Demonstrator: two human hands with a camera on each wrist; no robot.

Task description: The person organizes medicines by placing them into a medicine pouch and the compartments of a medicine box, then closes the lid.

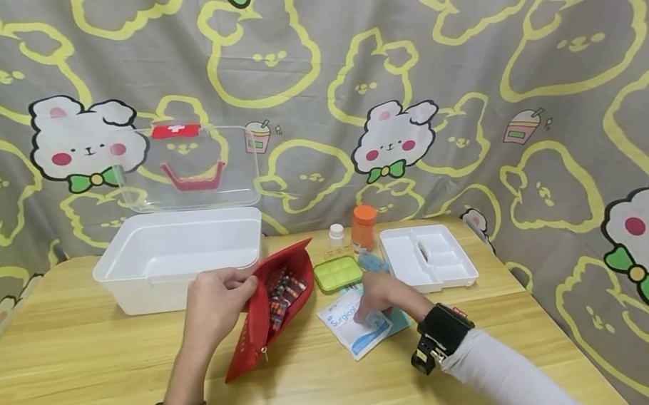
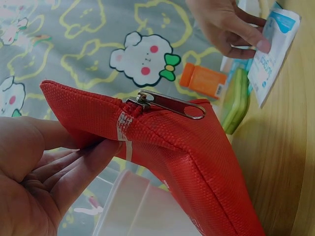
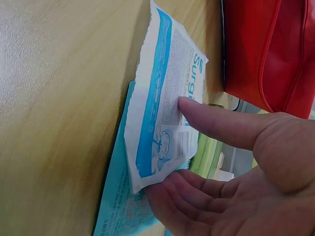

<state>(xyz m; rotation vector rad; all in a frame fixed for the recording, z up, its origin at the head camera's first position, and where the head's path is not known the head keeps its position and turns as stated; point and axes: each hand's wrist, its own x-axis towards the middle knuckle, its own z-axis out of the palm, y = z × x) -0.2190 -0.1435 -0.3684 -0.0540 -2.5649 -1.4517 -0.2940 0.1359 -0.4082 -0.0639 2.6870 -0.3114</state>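
At the centre of the head view, my left hand (image 1: pixel 213 312) grips the upper edge of a red zip pouch (image 1: pixel 253 334), thumb on one side and fingers on the other. The pouch gapes, and several small multicoloured items (image 1: pixel 282 295) show inside. In the left wrist view its metal zip pull (image 2: pixel 177 105) hangs near the corner. My right hand (image 1: pixel 379 293) pinches a white and blue packet (image 1: pixel 345 322) printed "Surgical", thumb on its face and fingers under its edge. Beneath that packet is a teal packet (image 3: pixel 110 211), partly covered.
A white box (image 1: pixel 146 299) with its clear lid (image 1: pixel 241 174) raised stands behind the pouch. Beyond the packets are a green case (image 1: pixel 338 274), a small white-capped bottle (image 1: pixel 336 233), an orange bottle (image 1: pixel 364 230), a small blue item (image 1: pixel 373 263) and a white divided tray (image 1: pixel 403 261).
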